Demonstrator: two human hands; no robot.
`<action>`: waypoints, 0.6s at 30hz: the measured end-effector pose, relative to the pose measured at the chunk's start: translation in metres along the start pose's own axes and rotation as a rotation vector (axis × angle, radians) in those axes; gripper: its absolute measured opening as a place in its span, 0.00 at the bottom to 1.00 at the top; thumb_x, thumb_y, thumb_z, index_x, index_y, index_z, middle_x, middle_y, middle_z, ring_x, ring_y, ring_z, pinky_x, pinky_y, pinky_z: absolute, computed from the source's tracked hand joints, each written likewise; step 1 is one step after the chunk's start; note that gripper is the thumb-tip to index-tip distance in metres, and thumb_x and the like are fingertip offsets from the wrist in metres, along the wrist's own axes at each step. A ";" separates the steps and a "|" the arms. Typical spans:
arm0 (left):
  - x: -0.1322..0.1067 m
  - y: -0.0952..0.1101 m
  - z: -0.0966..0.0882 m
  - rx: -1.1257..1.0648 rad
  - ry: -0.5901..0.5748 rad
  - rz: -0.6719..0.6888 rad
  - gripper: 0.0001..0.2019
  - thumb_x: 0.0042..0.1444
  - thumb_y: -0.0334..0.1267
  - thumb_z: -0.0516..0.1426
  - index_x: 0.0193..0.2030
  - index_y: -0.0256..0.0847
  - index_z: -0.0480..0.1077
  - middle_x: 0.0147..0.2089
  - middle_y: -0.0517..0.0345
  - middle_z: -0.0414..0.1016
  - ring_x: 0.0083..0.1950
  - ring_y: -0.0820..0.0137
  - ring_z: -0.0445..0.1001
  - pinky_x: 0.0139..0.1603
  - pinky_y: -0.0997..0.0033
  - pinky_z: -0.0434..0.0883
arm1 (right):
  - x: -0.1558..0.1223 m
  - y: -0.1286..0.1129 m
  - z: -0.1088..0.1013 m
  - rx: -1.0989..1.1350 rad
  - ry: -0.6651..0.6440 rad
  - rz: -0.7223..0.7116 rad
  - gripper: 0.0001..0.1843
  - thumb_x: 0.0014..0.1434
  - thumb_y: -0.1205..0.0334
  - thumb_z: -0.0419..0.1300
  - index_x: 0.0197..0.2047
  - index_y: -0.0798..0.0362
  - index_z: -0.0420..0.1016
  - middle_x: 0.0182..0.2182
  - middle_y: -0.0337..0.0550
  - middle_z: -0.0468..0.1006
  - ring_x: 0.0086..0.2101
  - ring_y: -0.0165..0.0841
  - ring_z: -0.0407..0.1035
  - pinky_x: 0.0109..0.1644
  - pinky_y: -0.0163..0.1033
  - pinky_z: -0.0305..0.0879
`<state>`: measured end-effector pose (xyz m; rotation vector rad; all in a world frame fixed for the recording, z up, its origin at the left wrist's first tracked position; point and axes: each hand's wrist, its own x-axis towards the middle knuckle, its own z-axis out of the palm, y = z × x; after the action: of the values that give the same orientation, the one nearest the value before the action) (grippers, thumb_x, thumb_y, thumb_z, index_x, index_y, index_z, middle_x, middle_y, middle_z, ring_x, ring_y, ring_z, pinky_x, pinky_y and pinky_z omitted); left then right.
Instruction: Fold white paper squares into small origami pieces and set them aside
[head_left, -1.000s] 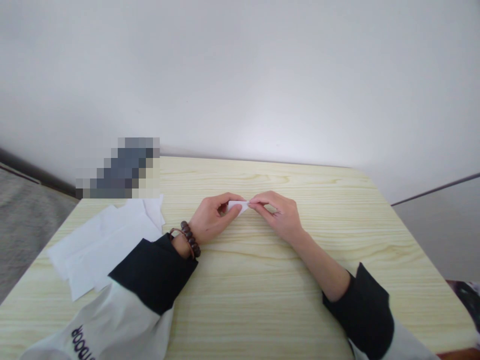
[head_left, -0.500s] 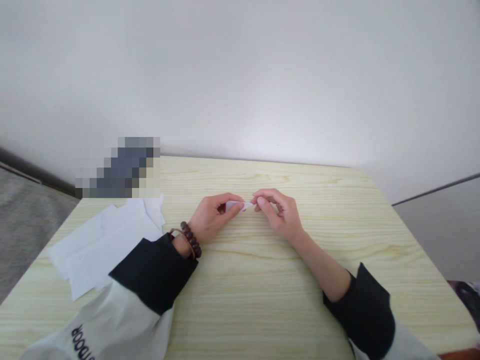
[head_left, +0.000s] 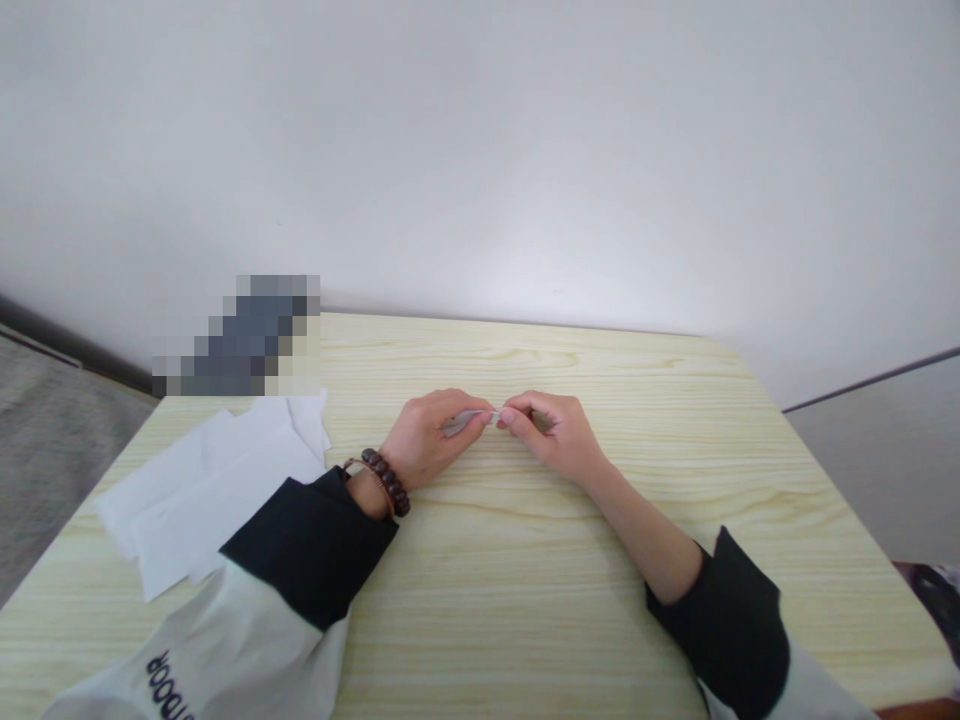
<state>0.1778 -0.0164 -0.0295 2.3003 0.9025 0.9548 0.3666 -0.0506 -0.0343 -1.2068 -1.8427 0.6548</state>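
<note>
A small folded piece of white paper [head_left: 466, 421] is pinched between both hands over the middle of a light wooden table [head_left: 525, 600]. My left hand [head_left: 431, 440], with a dark bead bracelet at the wrist, grips its left part with thumb and fingers closed. My right hand [head_left: 551, 432] pinches the paper's right tip with fingers curled. The two hands touch at the fingertips. Most of the paper is hidden by the fingers.
Several loose white paper sheets [head_left: 202, 480] lie overlapping at the table's left side, partly under my left sleeve. A blurred-out patch [head_left: 240, 335] sits at the back left corner. A white wall rises behind the table.
The paper has turned edge-on and looks thinner and darker. My right fingers have curled in and closed on its tip, and both hands have drawn slightly together.
</note>
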 end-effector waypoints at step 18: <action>0.001 0.003 -0.002 -0.008 -0.048 -0.116 0.10 0.56 0.41 0.54 0.34 0.40 0.76 0.32 0.58 0.79 0.32 0.71 0.74 0.31 0.75 0.67 | 0.000 0.007 0.004 0.128 0.004 0.089 0.09 0.56 0.56 0.61 0.32 0.52 0.77 0.23 0.38 0.76 0.23 0.27 0.69 0.28 0.32 0.66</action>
<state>0.1782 -0.0169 -0.0258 2.2286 0.9978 0.8487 0.3668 -0.0483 -0.0416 -1.2100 -1.7236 0.8069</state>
